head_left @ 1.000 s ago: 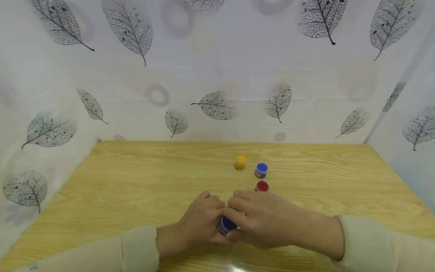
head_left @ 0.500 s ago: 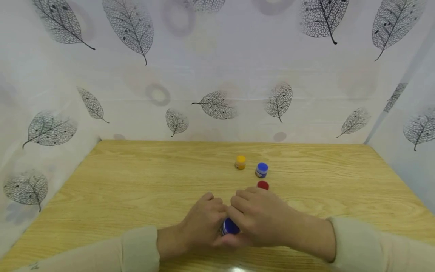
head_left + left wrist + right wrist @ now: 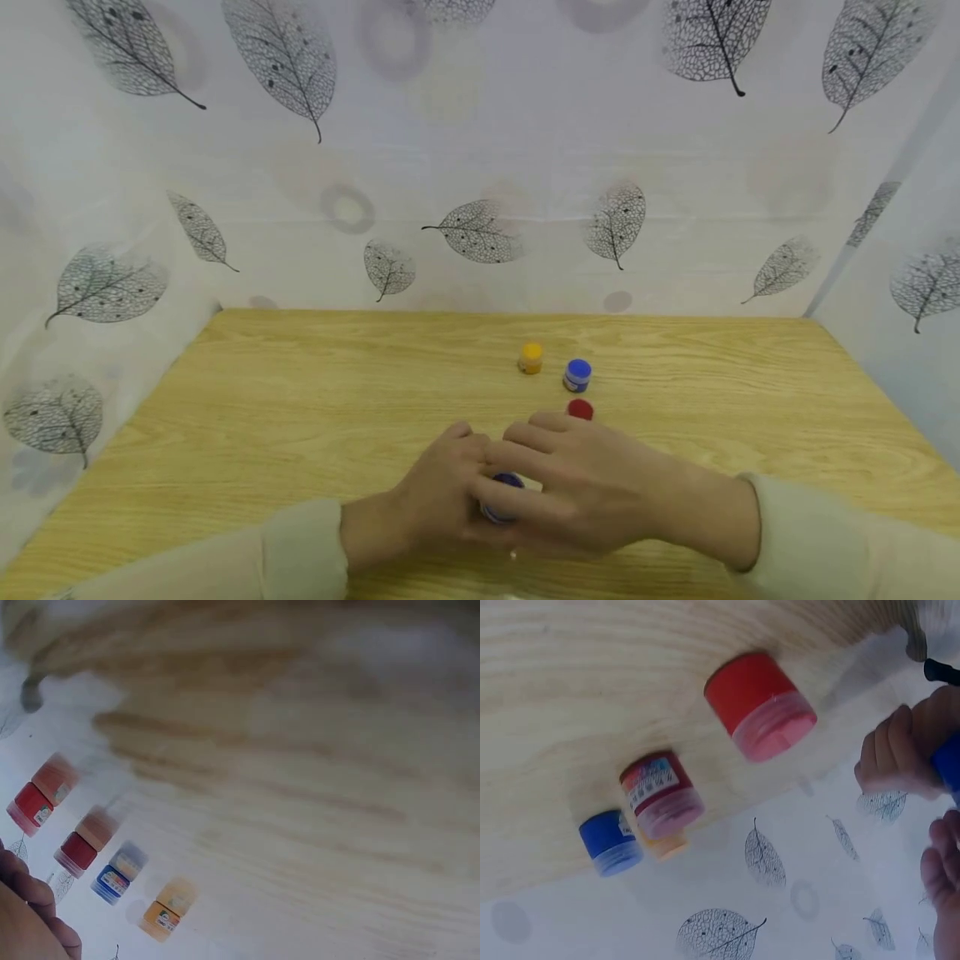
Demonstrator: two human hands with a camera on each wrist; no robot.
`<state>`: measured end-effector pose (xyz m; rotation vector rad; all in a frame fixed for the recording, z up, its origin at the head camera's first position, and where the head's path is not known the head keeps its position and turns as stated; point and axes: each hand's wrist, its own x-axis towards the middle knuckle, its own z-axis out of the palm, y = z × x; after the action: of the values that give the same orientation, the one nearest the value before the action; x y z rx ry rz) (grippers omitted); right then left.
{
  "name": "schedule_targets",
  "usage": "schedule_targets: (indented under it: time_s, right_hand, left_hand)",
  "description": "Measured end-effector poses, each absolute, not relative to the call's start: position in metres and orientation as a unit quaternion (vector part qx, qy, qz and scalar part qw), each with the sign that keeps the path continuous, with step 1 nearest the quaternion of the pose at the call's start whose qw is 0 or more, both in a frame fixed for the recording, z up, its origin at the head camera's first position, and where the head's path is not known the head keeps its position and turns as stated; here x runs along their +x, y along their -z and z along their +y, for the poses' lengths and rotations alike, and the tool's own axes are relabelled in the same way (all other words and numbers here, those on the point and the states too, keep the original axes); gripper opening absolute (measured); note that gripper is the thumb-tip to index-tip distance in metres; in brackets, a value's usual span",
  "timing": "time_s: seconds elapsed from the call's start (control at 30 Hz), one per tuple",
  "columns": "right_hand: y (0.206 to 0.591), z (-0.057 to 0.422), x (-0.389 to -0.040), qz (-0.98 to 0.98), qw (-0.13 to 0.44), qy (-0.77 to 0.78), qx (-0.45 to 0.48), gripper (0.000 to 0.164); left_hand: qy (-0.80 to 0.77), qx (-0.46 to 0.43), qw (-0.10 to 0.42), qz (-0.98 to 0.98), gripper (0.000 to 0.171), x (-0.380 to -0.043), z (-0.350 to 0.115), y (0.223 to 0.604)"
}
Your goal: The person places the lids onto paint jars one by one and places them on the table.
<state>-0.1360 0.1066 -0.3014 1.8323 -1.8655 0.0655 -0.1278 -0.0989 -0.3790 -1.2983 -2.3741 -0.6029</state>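
My left hand (image 3: 438, 492) grips a small blue paint jar (image 3: 501, 510) low over the front of the table. My right hand (image 3: 600, 483) meets it from the other side, its fingers reaching across the lid and partly covering it. How the right thumb lies is hidden. In the right wrist view, both hands show at the right edge, with the blue jar (image 3: 949, 766) between them. A dark red jar (image 3: 580, 409) peeks out behind the right hand. A brighter red jar (image 3: 759, 705), hidden in the head view, stands nearby in the right wrist view.
Farther back on the wooden table (image 3: 315, 383) stand an orange jar (image 3: 531, 358) and another blue jar (image 3: 577, 376). A leaf-patterned cloth (image 3: 480, 167) closes off the back and both sides.
My right hand's fingers have loosened and straightened over the lid, where they were more tightly curled before. The left hand holds almost the same place. The standing jars have not moved.
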Motion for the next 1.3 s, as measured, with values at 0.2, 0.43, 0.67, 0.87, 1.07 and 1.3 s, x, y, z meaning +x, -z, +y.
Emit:
schedule_targets:
  time_s: [0.2, 0.43, 0.67, 0.87, 1.07, 1.3]
  right_hand:
    - [0.299, 0.115, -0.140, -0.681, 0.196, -0.031, 0.705, 0.034]
    - [0.301, 0.114, -0.139, -0.687, 0.196, -0.045, 0.698, 0.032]
    - [0.302, 0.113, -0.138, -0.713, 0.186, -0.062, 0.673, 0.033]
    - [0.305, 0.110, -0.138, -0.727, 0.202, -0.083, 0.652, 0.031]
    - [0.306, 0.106, -0.137, -0.747, 0.217, -0.085, 0.623, 0.033]
    - [0.312, 0.097, -0.135, -0.767, 0.270, -0.096, 0.574, 0.045]
  left_hand:
    - [0.231, -0.473, 0.162, -0.835, 0.038, -0.130, -0.099, 0.378]
    - [0.215, -0.467, 0.155, -0.844, 0.035, -0.129, -0.099, 0.378]
    - [0.200, -0.457, 0.172, -0.849, 0.040, -0.128, -0.098, 0.379]
    - [0.182, -0.458, 0.190, -0.849, 0.046, -0.129, -0.099, 0.381]
    - [0.160, -0.460, 0.206, -0.849, 0.043, -0.130, -0.099, 0.379]
    - [0.150, -0.455, 0.215, -0.851, 0.039, -0.129, -0.099, 0.379]
